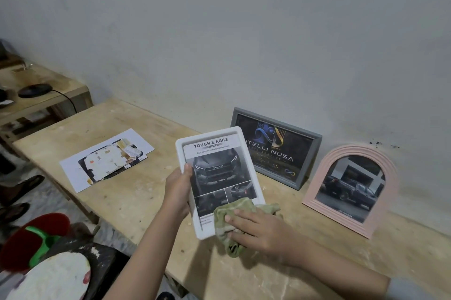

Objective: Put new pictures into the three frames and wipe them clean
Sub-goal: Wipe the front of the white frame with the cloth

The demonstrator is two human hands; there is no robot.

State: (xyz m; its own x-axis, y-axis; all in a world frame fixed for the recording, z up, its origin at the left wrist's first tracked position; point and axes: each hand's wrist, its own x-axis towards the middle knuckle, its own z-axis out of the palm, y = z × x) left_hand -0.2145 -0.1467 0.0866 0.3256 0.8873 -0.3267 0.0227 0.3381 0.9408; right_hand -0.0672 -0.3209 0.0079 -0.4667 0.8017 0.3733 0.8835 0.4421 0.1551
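My left hand (179,189) grips the left edge of a white frame (214,170) holding a "Tough & Agile" car picture, tilted up above the wooden table (136,192). With my right hand (261,229) I press a green cloth (234,216) flat against the frame's lower right corner. A grey frame (278,150) with a dark logo picture leans on the wall behind. To its right a pink arched frame (353,189) with a pickup truck picture also leans on the wall.
Loose printed pictures and paper sheets (107,160) lie on the table's left part. A lower wooden bench (41,94) with a black mouse stands at far left. A red and green object (36,238) and a white disc sit at bottom left.
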